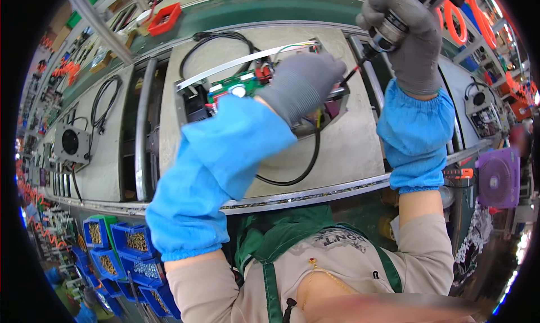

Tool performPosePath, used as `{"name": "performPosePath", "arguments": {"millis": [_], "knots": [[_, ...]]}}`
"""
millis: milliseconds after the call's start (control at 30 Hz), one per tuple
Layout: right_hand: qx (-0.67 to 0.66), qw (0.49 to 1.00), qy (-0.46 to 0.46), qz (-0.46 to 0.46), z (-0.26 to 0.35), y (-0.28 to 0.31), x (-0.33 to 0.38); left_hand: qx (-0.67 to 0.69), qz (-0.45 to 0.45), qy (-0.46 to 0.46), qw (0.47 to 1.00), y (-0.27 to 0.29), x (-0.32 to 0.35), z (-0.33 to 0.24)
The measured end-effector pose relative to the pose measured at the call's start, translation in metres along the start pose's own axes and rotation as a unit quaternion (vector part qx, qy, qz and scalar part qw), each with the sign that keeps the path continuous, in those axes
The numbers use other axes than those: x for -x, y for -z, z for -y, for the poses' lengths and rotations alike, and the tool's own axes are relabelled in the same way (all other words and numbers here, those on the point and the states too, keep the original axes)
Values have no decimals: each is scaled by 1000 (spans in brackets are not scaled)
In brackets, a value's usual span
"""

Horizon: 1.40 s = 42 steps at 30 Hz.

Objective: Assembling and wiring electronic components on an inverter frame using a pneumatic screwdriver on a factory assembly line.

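Note:
My right hand (416,53), in a grey glove, is wrapped round a power screwdriver (389,33). The driver slants down to the left, its thin bit reaching the right end of an open electronic unit (196,105). Whether the tip sits in a screw is too small to tell. My left hand (304,86), also gloved, lies across that unit with its fingers curled at the right end, near the bit; what they hold is hidden. Inside the unit a green circuit board (228,87) shows beside my left wrist. A pale metal strip (242,65) runs along the far side.
The unit rests on a grey board (349,137) on a conveyor line. Its black power cable (318,154) loops nearby. Similar units with a fan (70,141) stand left and right. Blue bins (136,241) of small fasteners are lower left, a red tray (164,19) far left, a purple fan (498,178) at right.

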State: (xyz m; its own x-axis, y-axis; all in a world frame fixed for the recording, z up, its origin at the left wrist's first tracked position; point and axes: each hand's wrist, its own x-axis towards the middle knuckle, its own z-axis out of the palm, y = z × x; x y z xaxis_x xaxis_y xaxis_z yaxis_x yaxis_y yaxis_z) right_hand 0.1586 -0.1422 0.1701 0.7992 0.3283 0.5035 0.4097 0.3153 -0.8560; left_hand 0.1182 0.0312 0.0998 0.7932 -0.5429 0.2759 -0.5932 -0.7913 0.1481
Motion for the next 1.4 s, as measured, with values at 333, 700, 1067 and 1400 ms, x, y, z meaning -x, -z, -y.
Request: {"name": "performPosePath", "arguments": {"millis": [333, 700, 1067, 1400], "knots": [[36, 998, 49, -19, 3, -2, 6, 113, -479, 288, 821, -25, 263, 43], [-159, 978, 134, 34, 104, 1, 69, -37, 58, 624, 778, -83, 397, 126], [23, 972, 214, -95, 145, 0, 222, 24, 85, 535, 840, -77, 379, 125], [109, 969, 216, 55, 115, -105, 229, 329, 112, 372, 861, -100, 335, 132]]}}
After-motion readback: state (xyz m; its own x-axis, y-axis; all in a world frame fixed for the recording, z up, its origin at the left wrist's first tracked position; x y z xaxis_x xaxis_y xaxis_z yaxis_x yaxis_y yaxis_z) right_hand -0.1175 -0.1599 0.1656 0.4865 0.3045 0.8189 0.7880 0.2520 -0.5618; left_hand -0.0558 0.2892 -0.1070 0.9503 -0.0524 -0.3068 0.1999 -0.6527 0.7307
